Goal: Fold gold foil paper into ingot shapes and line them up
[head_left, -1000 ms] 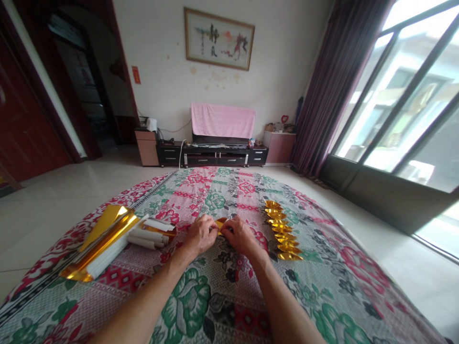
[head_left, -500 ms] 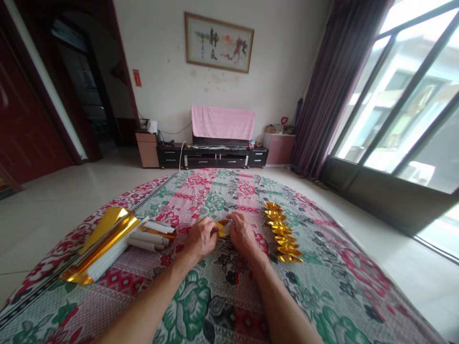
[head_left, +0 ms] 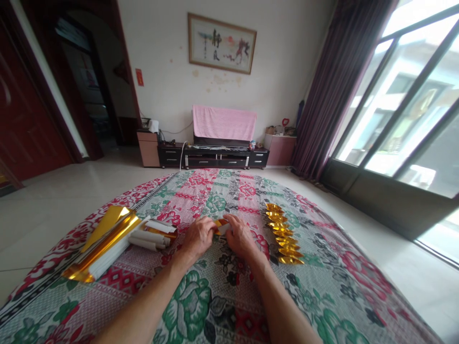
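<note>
Between my hands, just above the patterned cloth [head_left: 190, 296], is a small piece of gold and white paper [head_left: 223, 228]. My left hand [head_left: 201, 235] pinches its left end, and my right hand [head_left: 239, 235] grips its right end with the fingers bent over it. Parts of the paper are hidden by my fingers. To the right, several folded gold pieces [head_left: 283, 232] lie in a column on the cloth. On the left are gold foil sheets [head_left: 107, 227] and white paper rolls [head_left: 147, 240], some lined with gold.
The cloth covers a large round-edged surface. Beyond it stand a low black cabinet [head_left: 217, 157] and something draped with a pink towel [head_left: 224, 123]. A framed picture [head_left: 222, 44] hangs on the wall. Purple curtains [head_left: 337, 81] and a large window are on the right.
My right hand has shifted slightly left, closer to my left hand. The paper between them now shows a more whitish face toward the right. The camera view has tilted slightly.
</note>
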Available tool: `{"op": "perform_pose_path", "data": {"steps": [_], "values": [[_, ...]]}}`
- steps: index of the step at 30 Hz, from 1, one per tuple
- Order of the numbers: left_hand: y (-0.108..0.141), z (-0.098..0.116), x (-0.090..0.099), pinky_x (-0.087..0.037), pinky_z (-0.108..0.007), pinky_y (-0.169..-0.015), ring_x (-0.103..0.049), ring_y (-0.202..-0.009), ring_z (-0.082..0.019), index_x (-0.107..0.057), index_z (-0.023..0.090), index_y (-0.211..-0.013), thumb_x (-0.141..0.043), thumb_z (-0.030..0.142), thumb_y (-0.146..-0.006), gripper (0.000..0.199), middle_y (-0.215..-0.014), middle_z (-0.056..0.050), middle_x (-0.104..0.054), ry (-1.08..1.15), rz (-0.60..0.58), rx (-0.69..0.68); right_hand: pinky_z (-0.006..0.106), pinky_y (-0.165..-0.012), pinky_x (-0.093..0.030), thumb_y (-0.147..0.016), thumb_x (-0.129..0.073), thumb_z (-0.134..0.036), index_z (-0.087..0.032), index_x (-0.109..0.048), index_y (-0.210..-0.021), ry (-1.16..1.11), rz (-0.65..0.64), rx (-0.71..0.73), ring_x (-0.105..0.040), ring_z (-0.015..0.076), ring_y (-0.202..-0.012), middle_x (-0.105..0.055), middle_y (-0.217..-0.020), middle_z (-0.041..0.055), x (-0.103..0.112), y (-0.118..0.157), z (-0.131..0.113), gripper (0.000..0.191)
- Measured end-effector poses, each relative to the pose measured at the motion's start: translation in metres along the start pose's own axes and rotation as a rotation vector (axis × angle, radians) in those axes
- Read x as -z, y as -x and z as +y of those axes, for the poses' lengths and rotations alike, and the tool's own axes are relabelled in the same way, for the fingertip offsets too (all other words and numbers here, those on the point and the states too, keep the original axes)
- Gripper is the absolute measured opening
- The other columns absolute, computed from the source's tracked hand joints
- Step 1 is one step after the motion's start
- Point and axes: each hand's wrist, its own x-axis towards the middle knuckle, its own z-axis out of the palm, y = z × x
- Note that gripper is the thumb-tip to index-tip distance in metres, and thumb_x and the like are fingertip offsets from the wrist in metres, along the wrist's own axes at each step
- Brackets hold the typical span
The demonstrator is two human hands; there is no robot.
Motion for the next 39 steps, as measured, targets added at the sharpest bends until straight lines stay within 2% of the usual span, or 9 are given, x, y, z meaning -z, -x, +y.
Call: {"op": "perform_pose_path", "data": {"steps": [3,6,13,18,23,28,32,36,39], "values": [[0.000,0.000,0.001,-0.040,-0.028,-0.079,-0.053,-0.083,-0.016,-0.063,0.019,-0.079,-0.047,0.009,-0.077,0.019,-0.082,-0.003,-0.059,0.002,0.020,0.010,0.028,-0.085,-0.039,-0.071,-0.045,-0.007,-0.021,-0.059,-0.100,-0.002,-0.044,-0.005,-0.055,0.0175,-0.092,-0.061,-0.098,0.0047,0.002,0.001,-0.002,0.035],[0.001,-0.001,0.002,-0.041,-0.028,-0.079,-0.053,-0.084,-0.016,-0.062,0.019,-0.079,-0.046,0.008,-0.077,0.020,-0.083,-0.003,-0.059,-0.005,0.048,0.033,0.026,-0.080,-0.040,-0.070,-0.048,-0.007,-0.020,-0.062,-0.091,-0.001,-0.034,-0.016,-0.055,0.0163,-0.086,-0.061,-0.089,0.0044,0.004,0.001,-0.006,0.029],[0.000,0.000,0.004,-0.042,-0.028,-0.078,-0.053,-0.084,-0.016,-0.060,0.019,-0.078,-0.044,0.009,-0.077,0.019,-0.082,-0.003,-0.058,-0.021,0.059,0.041,0.026,-0.083,-0.039,-0.067,-0.049,-0.004,-0.018,-0.065,-0.081,-0.019,-0.033,0.041,-0.055,0.0165,-0.088,-0.061,-0.091,0.0057,0.005,0.002,-0.009,0.026],[0.002,0.007,0.007,-0.043,-0.028,-0.079,-0.053,-0.085,-0.017,-0.059,0.019,-0.083,-0.051,0.010,-0.070,0.017,-0.085,-0.004,-0.057,-0.013,0.039,-0.006,0.026,-0.083,-0.040,-0.066,-0.049,-0.003,-0.019,-0.065,-0.080,-0.043,-0.038,0.048,-0.055,0.0156,-0.087,-0.062,-0.089,0.0045,0.003,0.002,-0.007,0.027],[0.004,0.009,0.008,-0.043,-0.029,-0.078,-0.054,-0.084,-0.018,-0.061,0.019,-0.083,-0.053,0.021,-0.076,0.011,-0.084,-0.005,-0.057,-0.006,-0.010,-0.055,0.026,-0.080,-0.040,-0.067,-0.051,-0.004,-0.018,-0.065,-0.079,-0.044,-0.050,0.033,-0.054,0.0154,-0.085,-0.061,-0.087,0.0049,0.005,0.002,-0.008,0.023],[0.003,0.005,0.007,-0.042,-0.032,-0.082,-0.053,-0.089,-0.019,-0.060,0.019,-0.093,-0.050,0.014,-0.076,0.020,-0.090,-0.005,-0.060,-0.030,-0.007,-0.093,0.025,-0.081,-0.040,-0.065,-0.052,-0.004,-0.018,-0.066,-0.081,-0.053,-0.061,0.027,-0.054,0.0152,-0.085,-0.059,-0.086,0.0044,0.007,0.003,-0.010,0.025],[0.002,0.002,0.006,-0.040,-0.034,-0.087,-0.053,-0.092,-0.019,-0.059,0.019,-0.099,-0.047,0.011,-0.077,0.026,-0.095,-0.006,-0.061,-0.050,0.001,-0.101,0.026,-0.083,-0.040,-0.063,-0.051,-0.003,-0.019,-0.066,-0.084,-0.079,-0.089,0.056,-0.054,0.0153,-0.088,-0.059,-0.092,0.0044,0.009,0.003,-0.008,0.030],[0.002,0.005,0.007,-0.041,-0.032,-0.086,-0.053,-0.093,-0.019,-0.061,0.020,-0.096,-0.045,0.009,-0.077,0.027,-0.095,-0.005,-0.060,-0.051,0.003,-0.133,0.027,-0.086,-0.039,-0.061,-0.050,-0.002,-0.020,-0.067,-0.090,-0.083,-0.148,0.107,-0.054,0.0162,-0.093,-0.060,-0.100,0.0043,0.013,0.002,-0.003,0.037],[0.003,0.009,0.008,-0.043,-0.031,-0.083,-0.053,-0.091,-0.018,-0.064,0.020,-0.086,-0.050,0.013,-0.077,0.019,-0.091,-0.005,-0.060,-0.015,-0.028,-0.183,0.028,-0.087,-0.040,-0.060,-0.050,-0.003,-0.020,-0.066,-0.092,-0.106,-0.186,0.134,-0.054,0.0163,-0.094,-0.061,-0.102,0.0040,0.016,0.001,0.002,0.040]]}}
